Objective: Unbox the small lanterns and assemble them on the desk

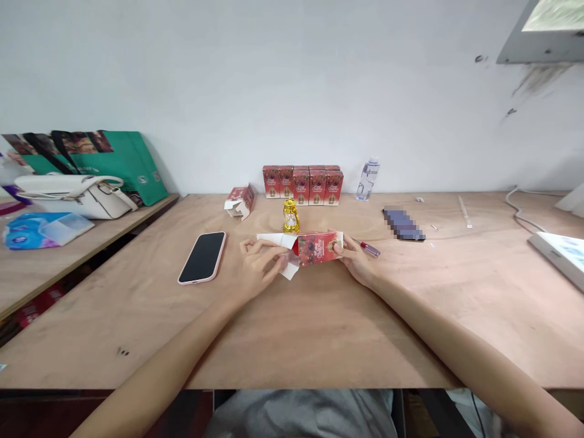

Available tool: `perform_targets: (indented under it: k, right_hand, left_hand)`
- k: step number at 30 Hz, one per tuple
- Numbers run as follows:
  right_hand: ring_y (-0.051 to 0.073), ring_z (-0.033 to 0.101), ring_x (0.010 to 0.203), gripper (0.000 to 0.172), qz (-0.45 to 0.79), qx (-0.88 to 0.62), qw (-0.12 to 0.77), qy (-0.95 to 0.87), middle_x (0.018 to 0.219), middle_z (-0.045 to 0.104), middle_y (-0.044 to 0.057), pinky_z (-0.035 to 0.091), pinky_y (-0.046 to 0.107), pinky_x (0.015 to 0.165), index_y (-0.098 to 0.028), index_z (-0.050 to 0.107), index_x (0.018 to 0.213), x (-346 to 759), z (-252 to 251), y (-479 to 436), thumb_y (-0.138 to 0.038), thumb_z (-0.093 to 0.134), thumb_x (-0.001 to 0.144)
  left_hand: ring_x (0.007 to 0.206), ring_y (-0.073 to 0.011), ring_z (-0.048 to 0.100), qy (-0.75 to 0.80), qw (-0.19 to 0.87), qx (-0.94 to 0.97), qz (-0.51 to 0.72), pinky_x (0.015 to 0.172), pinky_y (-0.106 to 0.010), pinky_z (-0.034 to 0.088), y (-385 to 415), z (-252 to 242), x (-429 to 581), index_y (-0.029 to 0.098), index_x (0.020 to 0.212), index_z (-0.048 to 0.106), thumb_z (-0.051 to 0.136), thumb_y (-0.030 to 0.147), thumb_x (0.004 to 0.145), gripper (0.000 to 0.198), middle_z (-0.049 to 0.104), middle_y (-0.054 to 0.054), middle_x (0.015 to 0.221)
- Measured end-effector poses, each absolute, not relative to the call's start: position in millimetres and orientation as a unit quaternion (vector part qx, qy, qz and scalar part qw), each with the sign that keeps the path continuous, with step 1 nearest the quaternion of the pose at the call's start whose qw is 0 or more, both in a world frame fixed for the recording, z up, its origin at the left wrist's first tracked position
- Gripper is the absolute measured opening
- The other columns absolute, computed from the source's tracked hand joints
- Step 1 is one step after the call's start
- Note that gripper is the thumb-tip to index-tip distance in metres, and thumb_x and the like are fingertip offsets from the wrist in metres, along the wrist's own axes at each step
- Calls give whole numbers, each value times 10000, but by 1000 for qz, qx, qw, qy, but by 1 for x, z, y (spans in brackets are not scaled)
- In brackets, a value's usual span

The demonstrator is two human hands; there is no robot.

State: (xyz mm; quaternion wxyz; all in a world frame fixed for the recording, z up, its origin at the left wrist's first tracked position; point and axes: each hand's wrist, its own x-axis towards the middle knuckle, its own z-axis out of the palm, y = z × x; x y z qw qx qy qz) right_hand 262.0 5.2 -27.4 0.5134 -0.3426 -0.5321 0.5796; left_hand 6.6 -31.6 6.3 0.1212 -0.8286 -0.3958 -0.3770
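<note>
Box (pixel 317 248): red carton lying on its side at mid-table, near the front of centre, long axis left to right. White flaps open at its left end.

Left hand (pixel 261 263): fingers curled around the open flap end, thumb and fingertips pinching the white card. Closed on the box.

Right hand (pixel 356 260): fingers wrapped on the box's right end, thumb on top. Also closed on the box. Box is held between both hands, resting on or just above the table (pixel 292 340); cannot tell which.

Surroundings:
- Lantern (pixel 291 216), small, gold, upright, just behind the box, touching nothing visible.
- Pen (pixel 370 248), red, lying just beside the right hand, partly hidden by its fingers.
- Phone (pixel 203 257), pink case, screen dark, flat on the table left of the left hand, well apart from the box.
- Open carton (pixel 240 201) tipped on its side, behind and left of the lantern.
- Row of cartons (pixel 302 184), same red print, upright against the wall.
- Bottle (pixel 367 178), clear, upright, right of the row.
- Blurred dark object (pixel 403 224) right of centre.
- White handbag (pixel 75 194) and green bag (pixel 123 159) on the side table, far left.

Nothing lies between the hands and the box.
</note>
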Motion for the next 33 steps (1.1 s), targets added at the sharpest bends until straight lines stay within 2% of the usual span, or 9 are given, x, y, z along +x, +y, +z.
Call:
perform_targets:
  k: [6, 11, 15, 19, 27, 33]
  right_hand:
    - [249, 608, 1039, 620, 577, -338, 506, -544, 1099, 666, 46, 474, 402, 888, -267, 533, 1182, 260, -25, 1, -519, 722, 648]
    - [246, 592, 1076, 662, 584, -322, 504, -548, 1147, 650, 49, 457, 418, 930, -271, 545, 1182, 259, -22, -2, -487, 771, 598]
    - [245, 600, 1062, 643, 585, -326, 496, -552, 1118, 663, 51, 455, 421, 932, -261, 545, 1181, 259, -23, -2, -467, 767, 614]
    - [253, 609, 1043, 623, 590, -333, 495, -544, 1084, 674, 52, 464, 416, 915, -251, 546, 1170, 259, -22, -1, -500, 740, 633]
    - [254, 617, 1028, 558, 588, -340, 513, -524, 1076, 672, 42, 483, 404, 882, -267, 552, 1123, 261, -25, 3, -512, 721, 651]
    - [244, 595, 1064, 627, 599, -333, 538, -491, 1112, 660, 28, 497, 380, 876, -289, 525, 1194, 261, -23, 6, -488, 730, 636]
  left_hand:
    - [808, -195, 579, -416, 108, -825, -368, 799, -378, 270, -29, 4, 7, 249, 1047, 650, 535, 342, 878, 225, 682, 6, 691]
    - [761, -191, 547, -431, 104, -823, -354, 781, -383, 268, -27, -2, 4, 239, 830, 689, 509, 423, 886, 264, 652, -5, 627]
    - [788, -196, 546, -438, 139, -809, -366, 819, -414, 262, -26, -7, 3, 253, 813, 680, 450, 358, 923, 276, 691, -9, 692]
    - [798, -196, 567, -451, 171, -786, -386, 836, -418, 260, -29, -1, 5, 210, 758, 625, 451, 344, 924, 275, 693, -17, 720]
    - [773, -175, 555, -457, 208, -747, -436, 801, -374, 282, -26, 9, -5, 202, 835, 590, 447, 336, 929, 217, 665, -19, 790]
    - [792, -173, 549, -453, 158, -713, -512, 785, -354, 371, -22, 16, -13, 197, 842, 593, 450, 385, 920, 249, 612, -26, 797]
